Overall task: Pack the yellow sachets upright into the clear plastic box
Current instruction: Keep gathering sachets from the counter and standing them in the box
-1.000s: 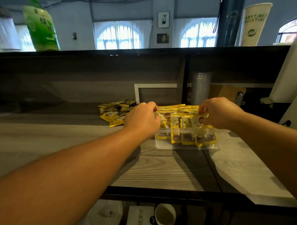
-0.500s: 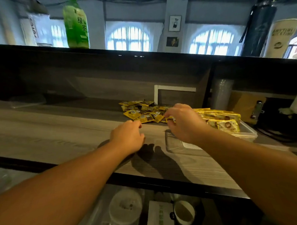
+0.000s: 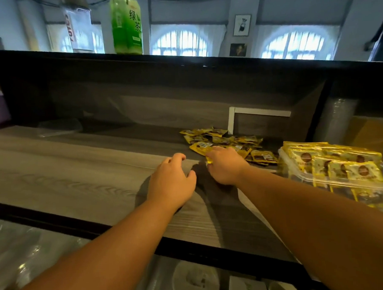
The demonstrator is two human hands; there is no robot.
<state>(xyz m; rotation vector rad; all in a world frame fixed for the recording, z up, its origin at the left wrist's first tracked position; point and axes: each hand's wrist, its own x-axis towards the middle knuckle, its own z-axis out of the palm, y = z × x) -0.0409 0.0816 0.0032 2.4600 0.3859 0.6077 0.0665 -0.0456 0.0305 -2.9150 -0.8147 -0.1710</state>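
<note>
Right hand at the loose sachet pile, box part filled

The right hand point(image 3: 224, 167) reaches the near edge of the loose yellow sachets point(image 3: 225, 142) heaped on the wooden worktop point(image 3: 66, 172), its curled fingers pinching one sachet point(image 3: 208, 160). The left hand point(image 3: 171, 182) hovers beside it, fingers loosely curled, holding nothing. To the right, the clear plastic box point(image 3: 363, 184) holds rows of upright sachets point(image 3: 331, 160). A green tea bottle point(image 3: 126, 25) stands on the upper shelf.

Loose sachets point(image 3: 225, 141) lie left of box point(image 3: 350, 181); bottle point(image 3: 126, 25) on shelf above.
</note>
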